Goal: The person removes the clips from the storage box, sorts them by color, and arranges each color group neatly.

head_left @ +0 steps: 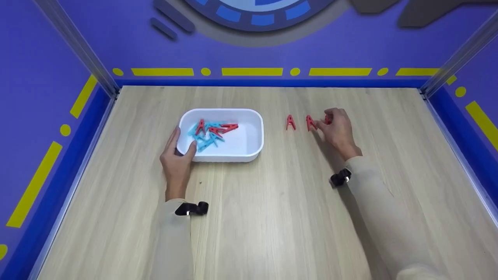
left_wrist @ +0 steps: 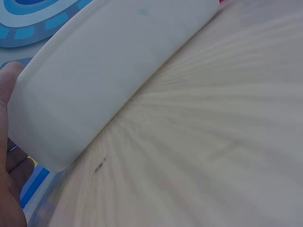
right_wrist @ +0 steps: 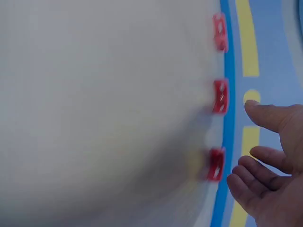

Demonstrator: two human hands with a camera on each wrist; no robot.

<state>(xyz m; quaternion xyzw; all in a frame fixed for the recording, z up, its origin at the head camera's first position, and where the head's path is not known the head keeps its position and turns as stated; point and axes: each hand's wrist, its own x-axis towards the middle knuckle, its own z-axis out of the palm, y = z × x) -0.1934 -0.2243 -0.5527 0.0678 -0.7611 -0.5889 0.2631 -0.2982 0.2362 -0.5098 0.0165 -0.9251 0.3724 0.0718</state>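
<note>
A white plastic bin (head_left: 221, 158) sits on the table, holding several light-blue clothespins (head_left: 205, 144) and a few red clothespins (head_left: 229, 127). My left hand (head_left: 177, 163) grips its near left corner, thumb at the near rim and fingers along the left end. To the right of the bin, three red clothespins stand in a row: a left one (head_left: 290, 122), a middle one (head_left: 310, 123) and a right one (head_left: 328, 118) partly covered by my right hand (head_left: 338, 130). In the right wrist view, that hand's thumb and fingers are spread apart with nothing between them, beside the row (right_wrist: 220, 96).
The wood-grain table (head_left: 264, 217) extends toward me below the bin. Blue panels with yellow stripes (head_left: 252, 71) wall in its back and sides, joined by metal corner posts (head_left: 78, 42).
</note>
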